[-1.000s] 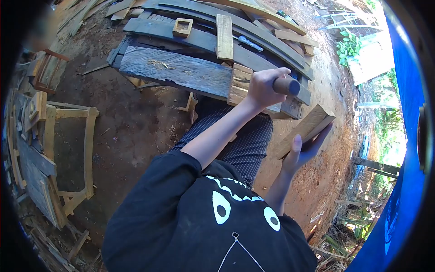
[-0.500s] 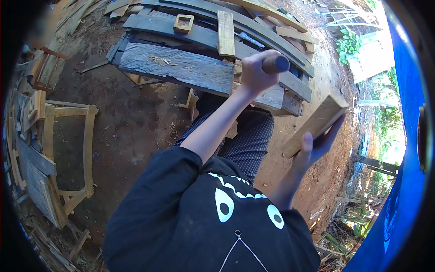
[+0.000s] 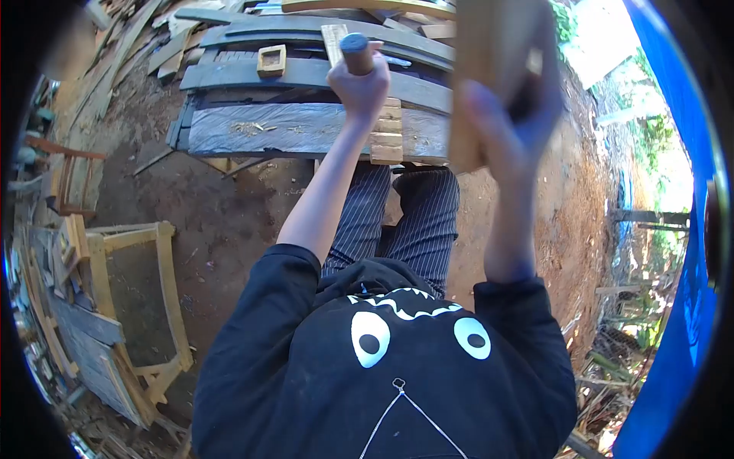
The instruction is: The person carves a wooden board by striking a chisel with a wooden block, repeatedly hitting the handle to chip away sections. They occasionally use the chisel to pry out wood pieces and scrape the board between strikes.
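My left hand [image 3: 362, 90] is closed around the round wooden handle of a chisel [image 3: 356, 50], its dark butt end facing up. Its blade is hidden below my fist. On the right, my right hand [image 3: 516, 134] grips a thick wooden block [image 3: 489, 46], raised close to the camera and blurred. Below my left fist, a pale notched piece of wood [image 3: 387, 138] lies across the front plank of the workbench [image 3: 306, 126]. A second pale board [image 3: 334, 38] shows behind that fist.
A small hollow wooden box [image 3: 271, 61] sits on the bench, with wood shavings [image 3: 248, 127] on the front plank. Wooden frames [image 3: 168, 283] stand at left on the dirt floor. A blue tarp [image 3: 673, 306] hangs at far right.
My right hand has raised the wooden block from low on the right to near the camera. My left hand with the chisel has shifted left and away, uncovering the notched wood.
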`<state>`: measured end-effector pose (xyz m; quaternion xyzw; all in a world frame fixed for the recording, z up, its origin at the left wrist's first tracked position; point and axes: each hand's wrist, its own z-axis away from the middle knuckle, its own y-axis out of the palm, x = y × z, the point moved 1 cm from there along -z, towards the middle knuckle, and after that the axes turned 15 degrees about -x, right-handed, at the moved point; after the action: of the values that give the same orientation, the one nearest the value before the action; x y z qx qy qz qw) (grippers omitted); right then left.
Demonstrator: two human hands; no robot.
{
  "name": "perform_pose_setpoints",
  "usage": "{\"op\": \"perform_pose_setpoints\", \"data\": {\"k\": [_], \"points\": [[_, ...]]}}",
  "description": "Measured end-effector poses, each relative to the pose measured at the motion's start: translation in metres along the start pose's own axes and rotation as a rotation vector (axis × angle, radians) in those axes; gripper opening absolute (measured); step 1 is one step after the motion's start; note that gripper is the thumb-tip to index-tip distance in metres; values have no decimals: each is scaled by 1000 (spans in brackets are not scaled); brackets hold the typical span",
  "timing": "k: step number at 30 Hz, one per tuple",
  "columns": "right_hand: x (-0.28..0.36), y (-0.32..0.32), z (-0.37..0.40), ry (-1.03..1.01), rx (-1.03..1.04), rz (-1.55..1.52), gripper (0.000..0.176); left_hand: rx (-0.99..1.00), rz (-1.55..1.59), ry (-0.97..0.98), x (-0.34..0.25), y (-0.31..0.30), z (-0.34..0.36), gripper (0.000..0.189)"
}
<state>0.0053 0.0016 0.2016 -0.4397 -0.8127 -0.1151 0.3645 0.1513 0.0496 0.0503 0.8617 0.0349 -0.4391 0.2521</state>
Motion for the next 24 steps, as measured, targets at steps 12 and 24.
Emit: {"op": "perform_pose_setpoints", "data": {"k": [12,24], "points": [[-1,10,-5,-172,300,401,98,97,97,-147,-28,-4,42,12],[11,-18,13,-43,76,211,89,224,65,45,-37,-10,54,17]]}}
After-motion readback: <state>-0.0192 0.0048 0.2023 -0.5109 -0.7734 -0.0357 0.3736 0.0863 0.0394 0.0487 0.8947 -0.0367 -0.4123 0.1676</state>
